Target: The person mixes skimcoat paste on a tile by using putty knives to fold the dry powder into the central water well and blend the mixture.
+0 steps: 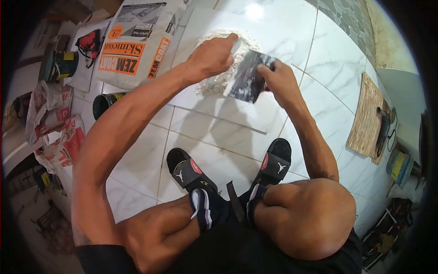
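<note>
My right hand (280, 82) grips a dark flat scraper (248, 77), thumb on its face. The blade is smeared with white and tilted over a heap of off-white powder (250, 42). Closed above the same heap is my left hand (212, 55). A pale edge shows beside its fingers, but I cannot make out what it holds. The powder is spread on a large white tile (191, 104) that lies on the floor. Part of the heap is hidden behind both hands and the scraper.
A skimcoat bag (130, 50) stands at the upper left, near a red power tool (89, 42) and a dark pail (106, 102). Crumpled bags (57, 132) lie at far left. On the right is a wooden board (363, 116). My slippers (191, 171) are below the tile.
</note>
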Motion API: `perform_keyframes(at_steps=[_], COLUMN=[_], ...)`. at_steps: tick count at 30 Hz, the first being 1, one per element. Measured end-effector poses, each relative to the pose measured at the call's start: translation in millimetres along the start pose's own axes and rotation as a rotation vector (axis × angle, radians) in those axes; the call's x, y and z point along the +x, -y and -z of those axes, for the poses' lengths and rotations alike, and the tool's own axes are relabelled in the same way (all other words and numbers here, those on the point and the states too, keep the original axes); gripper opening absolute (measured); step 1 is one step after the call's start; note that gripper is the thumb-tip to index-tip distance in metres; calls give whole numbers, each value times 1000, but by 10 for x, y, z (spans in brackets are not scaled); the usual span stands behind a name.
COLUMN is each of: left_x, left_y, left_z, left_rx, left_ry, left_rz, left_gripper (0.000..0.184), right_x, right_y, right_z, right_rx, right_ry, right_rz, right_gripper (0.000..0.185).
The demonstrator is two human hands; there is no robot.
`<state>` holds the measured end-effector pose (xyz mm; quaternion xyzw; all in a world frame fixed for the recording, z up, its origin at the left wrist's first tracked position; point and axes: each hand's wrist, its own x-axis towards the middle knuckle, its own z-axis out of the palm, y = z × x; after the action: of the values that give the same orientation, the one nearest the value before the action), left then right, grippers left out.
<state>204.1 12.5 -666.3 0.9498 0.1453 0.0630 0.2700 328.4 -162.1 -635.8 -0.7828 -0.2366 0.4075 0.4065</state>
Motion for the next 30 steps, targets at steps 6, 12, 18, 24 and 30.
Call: perform_keyframes(at_steps=[6, 12, 18, 24, 30], left_x=[25, -20, -28, -79, -35], left_y=[122, 136, 106, 96, 122], left_z=[316, 401, 387, 386, 355], left_rx=[-12, -42, -88, -86, -105], left_ry=[-9, 26, 72, 37, 60], left_rz=[89, 154, 174, 134, 141], left_gripper=[41, 43, 44, 42, 42], right_x=[-442, -662, -526, -452, -380], right_y=[-939, -1214, -1204, -1286, -1210], right_z=[10, -70, -227, -322, -364], right_rx=[347, 587, 655, 663, 677], right_ry=[-9, -91, -54, -33, -42], right_rz=[-289, -420, -381, -362, -330], right_gripper=[28, 34, 33, 39, 35])
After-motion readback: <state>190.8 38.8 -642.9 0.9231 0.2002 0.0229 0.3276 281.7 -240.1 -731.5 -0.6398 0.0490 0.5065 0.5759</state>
